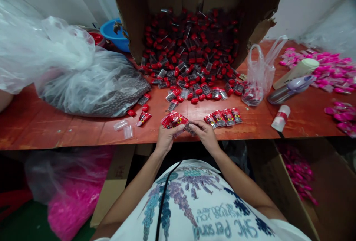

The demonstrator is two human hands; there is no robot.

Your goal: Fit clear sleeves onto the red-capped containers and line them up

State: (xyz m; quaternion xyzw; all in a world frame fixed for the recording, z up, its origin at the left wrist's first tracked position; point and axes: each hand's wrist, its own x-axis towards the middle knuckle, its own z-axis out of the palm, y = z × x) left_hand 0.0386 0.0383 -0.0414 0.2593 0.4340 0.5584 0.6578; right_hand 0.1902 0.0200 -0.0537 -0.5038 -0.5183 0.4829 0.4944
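Observation:
My left hand (167,134) is closed round a small bunch of red printed plastic packets (174,119), held just over the table's front edge. My right hand (205,132) pinches a small clear container with dark contents (190,128) against the right side of the packets. Whether the container sits inside a packet or beside it, I cannot tell. To the right of my right hand lies a short row of red-and-black filled packets (224,117). Left of my hands lie a single red packet (144,118) and empty clear containers (128,132).
A large torn cardboard box (130,18) spills many red-capped containers (191,66) onto the orange table (91,131). At left slumps a clear bag of dark beads (102,85). Bottles (292,88), a white roll (280,118) and pink items (330,70) are at right.

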